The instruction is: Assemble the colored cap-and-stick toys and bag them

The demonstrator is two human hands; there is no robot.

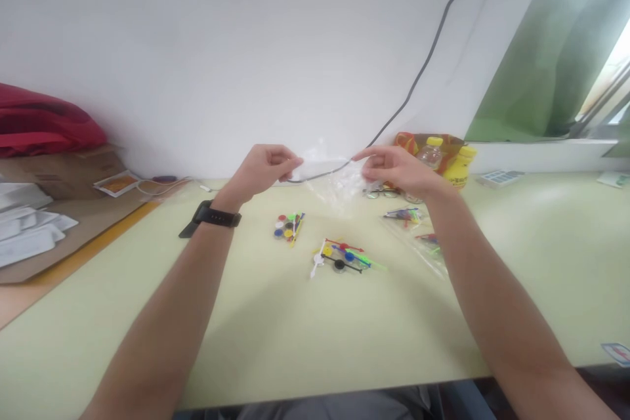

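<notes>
My left hand (266,169) and my right hand (391,167) are raised above the pale green table (275,328), each pinching one side of a clear plastic bag (331,178) stretched between them. A black watch is on my left wrist. Below the bag lie two small heaps of colourful plastic pieces: round discs with sticks (288,226) and pins with a black ring (343,256). More coloured pieces sit in clear bags (411,226) under my right forearm.
Yellow-capped bottles (445,156) and a patterned bag stand by the wall at the back right, with glasses beside them. A black cable (423,65) runs down the wall. Cardboard, white packets (24,233) and red cloth (44,119) lie at left.
</notes>
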